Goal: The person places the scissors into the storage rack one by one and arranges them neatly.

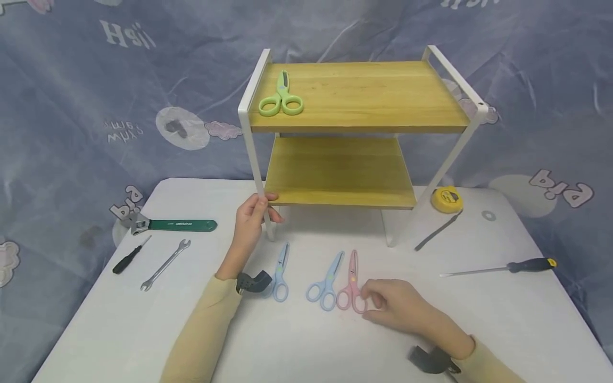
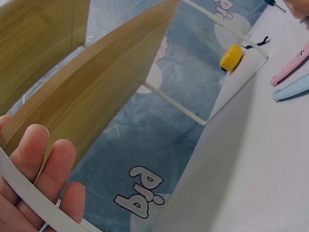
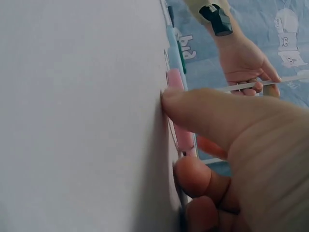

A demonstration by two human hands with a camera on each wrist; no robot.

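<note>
**A:** Where were the pink scissors (image 1: pixel 350 284)?

**B:** Flat on the white bench (image 1: pixel 297 340), near its front middle, blades pointing away from the person. The right hand (image 1: pixel 399 308) rested on the bench at the handle loops, its fingers (image 1: pixel 370 291) curled at the handle end and touching it. The right wrist view showed a fingertip pressed to the bench beside the pink handle; whether the scissors were truly gripped could not be told.

**A:** And just beside them?

**B:** Blue scissors (image 1: pixel 328 283) lay touching or nearly touching on the left. A second blue pair (image 1: pixel 280 272) lay further left, near the left forearm.

**A:** The left hand?

**B:** The left hand (image 1: pixel 251 223) gripped the white front leg (image 1: pixel 255 159) of the rack (image 1: pixel 354 133), fingers wrapped round it just below the lower shelf. The left wrist view showed those fingers (image 2: pixel 46 164) over the white bar.

**A:** What was on the rack?

**B:** Green scissors (image 1: pixel 281 98) lay on the left end of the top wooden shelf.

**A:** The rest of the bench?

**B:** On the left, a green-handled wrench (image 1: pixel 172 225), a black screwdriver (image 1: pixel 130 256) and a spanner (image 1: pixel 165 264). On the right, a yellow tape measure (image 1: pixel 446 199) and a long screwdriver (image 1: pixel 500 268).
</note>
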